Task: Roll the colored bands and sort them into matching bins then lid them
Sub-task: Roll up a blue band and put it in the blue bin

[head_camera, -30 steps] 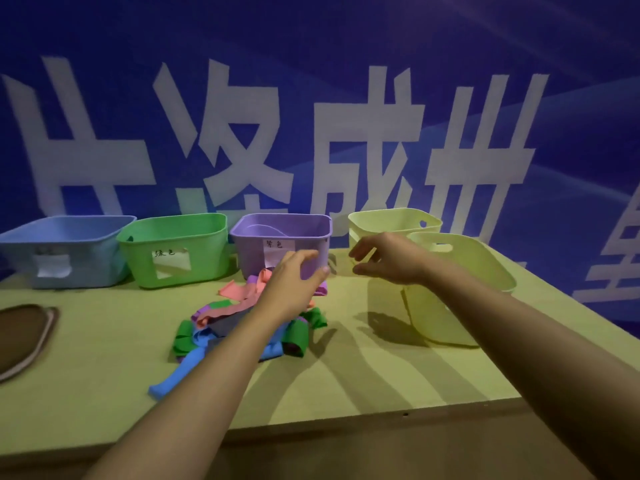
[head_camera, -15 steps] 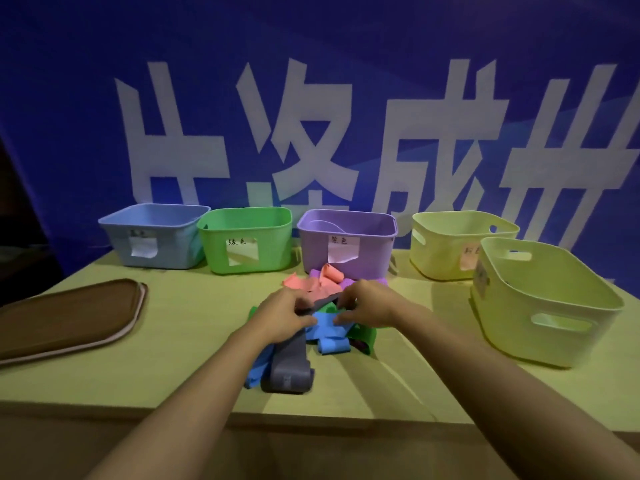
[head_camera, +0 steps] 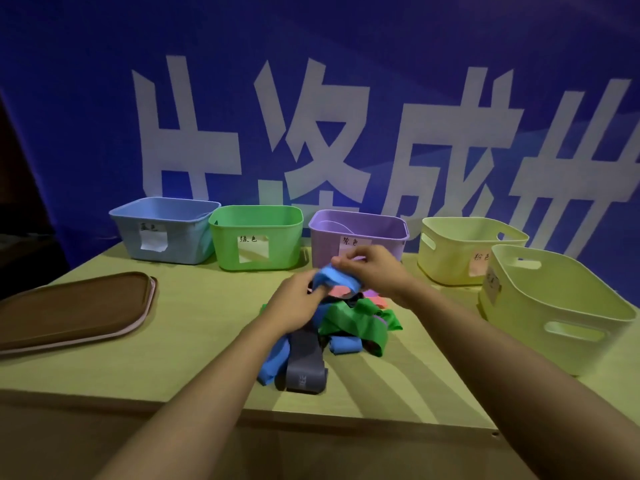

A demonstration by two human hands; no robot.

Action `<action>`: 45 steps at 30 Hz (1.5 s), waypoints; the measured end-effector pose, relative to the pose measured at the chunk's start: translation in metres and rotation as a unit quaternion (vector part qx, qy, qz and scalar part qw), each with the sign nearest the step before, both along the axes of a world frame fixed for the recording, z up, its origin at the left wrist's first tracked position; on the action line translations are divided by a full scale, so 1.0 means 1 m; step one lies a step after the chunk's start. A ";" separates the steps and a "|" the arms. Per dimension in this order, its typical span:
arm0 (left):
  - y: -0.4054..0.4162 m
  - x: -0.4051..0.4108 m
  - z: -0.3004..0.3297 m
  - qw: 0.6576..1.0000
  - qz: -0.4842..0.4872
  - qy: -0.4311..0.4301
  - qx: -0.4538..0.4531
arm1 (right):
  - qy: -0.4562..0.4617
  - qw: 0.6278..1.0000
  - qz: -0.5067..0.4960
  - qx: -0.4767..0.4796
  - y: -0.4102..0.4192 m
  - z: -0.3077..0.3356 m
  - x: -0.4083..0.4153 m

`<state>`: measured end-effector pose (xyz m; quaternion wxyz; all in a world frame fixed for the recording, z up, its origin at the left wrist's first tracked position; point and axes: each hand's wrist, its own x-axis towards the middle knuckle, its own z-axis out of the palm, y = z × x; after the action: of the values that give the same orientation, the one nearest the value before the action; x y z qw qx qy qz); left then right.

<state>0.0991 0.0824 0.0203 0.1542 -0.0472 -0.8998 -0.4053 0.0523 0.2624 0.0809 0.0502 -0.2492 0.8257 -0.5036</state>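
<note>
Bands lie in a messy pile (head_camera: 341,327) in the middle of the bench (head_camera: 180,344). A blue band (head_camera: 334,277) is lifted just above the pile, and both hands hold it. The left hand (head_camera: 294,306) pinches its near end with curled fingers. The right hand (head_camera: 374,271) pinches its far end, with the fingertips bent over the top. Under the hands, a green band (head_camera: 356,320) is on top of the pile, and a grey band (head_camera: 304,368) and another blue one stick out toward the front edge. Some pink and purple bits peek out at the back. Behind the pile stand bins in a row: a blue bin (head_camera: 166,230), a green bin (head_camera: 256,237), a purple bin (head_camera: 360,233) and a pale yellow bin (head_camera: 464,247). Each has a paper label on its front. A second pale yellow bin (head_camera: 554,306) sits nearer, at the right, just beside the other yellow one. All the bins are open on top. A brown lid (head_camera: 72,310) lies flat at the left side of the bench, well apart from the pile. A blue wall with big white letters (head_camera: 311,133) is behind it all.
</note>
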 end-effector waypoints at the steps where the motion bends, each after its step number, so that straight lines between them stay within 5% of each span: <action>1: 0.001 0.001 0.006 0.999 0.009 0.009 0.032 | -0.037 0.998 0.004 -0.048 -0.001 0.005 0.004; 7: 0.008 0.012 0.035 0.993 0.021 0.007 0.116 | -0.094 0.980 0.056 -0.166 0.004 0.038 0.012; 22: 0.024 0.040 0.075 0.964 -0.080 0.019 0.252 | 0.234 0.970 -0.023 -0.064 -0.004 0.100 0.033; 35: 0.007 0.026 0.047 0.967 -0.072 -0.055 0.238 | 0.326 0.934 -0.108 -0.100 -0.010 0.132 0.035; 45: 0.020 -0.003 0.081 0.971 0.019 0.048 0.233 | 0.377 0.888 -0.094 -0.245 -0.015 0.152 0.049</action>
<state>0.0959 0.1029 0.1012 0.2115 -0.0121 -0.7732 -0.5977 0.1010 0.2473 0.2324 -0.3752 -0.3460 0.6524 -0.5602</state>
